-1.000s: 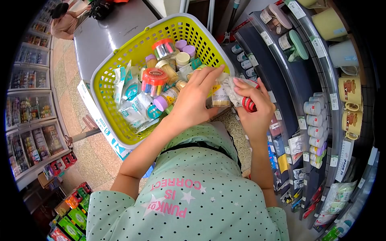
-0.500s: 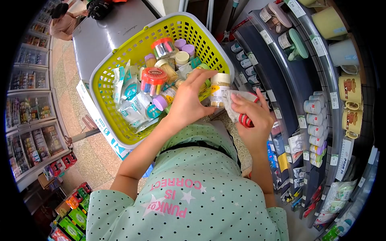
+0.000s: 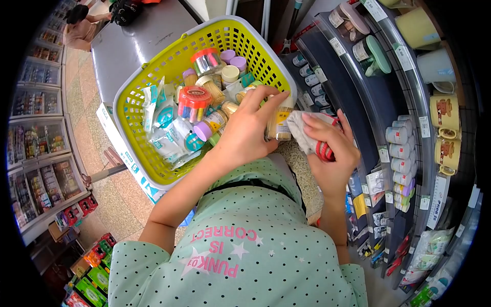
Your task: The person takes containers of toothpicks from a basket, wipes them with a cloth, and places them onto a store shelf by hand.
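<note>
My left hand point(image 3: 245, 125) is closed around a toothpick jar point(image 3: 279, 127), a small clear jar with a yellow label, just beyond the basket's near right side. Its fingers cover part of the cap. In my right hand point(image 3: 335, 151) is a bunched white cloth point(image 3: 303, 130) with red edging, pressed against the jar's right side. The yellow-green basket point(image 3: 134, 120) holds several similar jars, a red-lidded jar point(image 3: 195, 102) of coloured sticks, a purple-capped jar point(image 3: 210, 125) and white-and-teal packets point(image 3: 176, 138).
Shelves on the right carry small white bottles point(image 3: 401, 152), bear-print mugs point(image 3: 444, 115) and a green-lidded item point(image 3: 376, 56). A grey table point(image 3: 138, 46) stands behind the basket. Another person point(image 3: 79, 28) is at the far left, near display shelves point(image 3: 41, 184).
The jar has turned in my left hand, so its label faces differently and my fingers now cover more of the cap. My right hand and the cloth have shifted slightly right.
</note>
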{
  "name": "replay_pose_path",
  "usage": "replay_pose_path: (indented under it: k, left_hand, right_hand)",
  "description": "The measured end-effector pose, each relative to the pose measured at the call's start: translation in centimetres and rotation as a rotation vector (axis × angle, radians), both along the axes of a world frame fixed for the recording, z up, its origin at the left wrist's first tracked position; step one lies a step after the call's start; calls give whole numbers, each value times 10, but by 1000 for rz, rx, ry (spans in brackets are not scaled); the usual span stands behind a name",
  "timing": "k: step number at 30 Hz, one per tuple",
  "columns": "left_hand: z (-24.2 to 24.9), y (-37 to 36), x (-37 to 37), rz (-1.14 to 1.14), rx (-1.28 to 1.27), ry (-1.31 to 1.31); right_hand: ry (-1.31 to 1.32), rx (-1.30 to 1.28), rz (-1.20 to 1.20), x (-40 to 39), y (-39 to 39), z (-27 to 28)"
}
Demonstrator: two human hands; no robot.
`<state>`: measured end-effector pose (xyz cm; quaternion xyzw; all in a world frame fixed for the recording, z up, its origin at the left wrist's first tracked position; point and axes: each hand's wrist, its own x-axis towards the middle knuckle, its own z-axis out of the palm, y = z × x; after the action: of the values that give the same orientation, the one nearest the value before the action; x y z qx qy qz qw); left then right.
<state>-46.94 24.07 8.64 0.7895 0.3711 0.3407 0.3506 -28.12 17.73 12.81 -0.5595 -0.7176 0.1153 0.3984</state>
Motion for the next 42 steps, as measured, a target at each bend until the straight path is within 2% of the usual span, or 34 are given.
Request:
replay_pose_path:
  k: [7, 18, 25, 31, 34, 38, 42]
  left_hand:
    - [-5, 2, 1, 10, 73, 18]
    - [-16, 0, -6, 109, -41, 63]
    - [-15, -1, -3, 111, -39, 78]
    - [-8, 0, -1, 66, -29, 62]
    - [3, 1, -2, 70, 41, 125]
    - [15, 0, -1, 51, 70, 206]
    - [15, 2, -1, 34, 75, 237]
  right_hand:
    - [-23, 10, -16, -8, 15, -17]
    - [-26, -18, 0, -3, 8, -20]
    - [-46, -160, 64, 8, -11, -7]
    - [46, -237, 121, 20, -12, 4]
    - [107, -52, 40, 12, -3, 6]
    - [66, 50, 16, 2, 15, -8]
    - [20, 23, 26, -5, 22, -18]
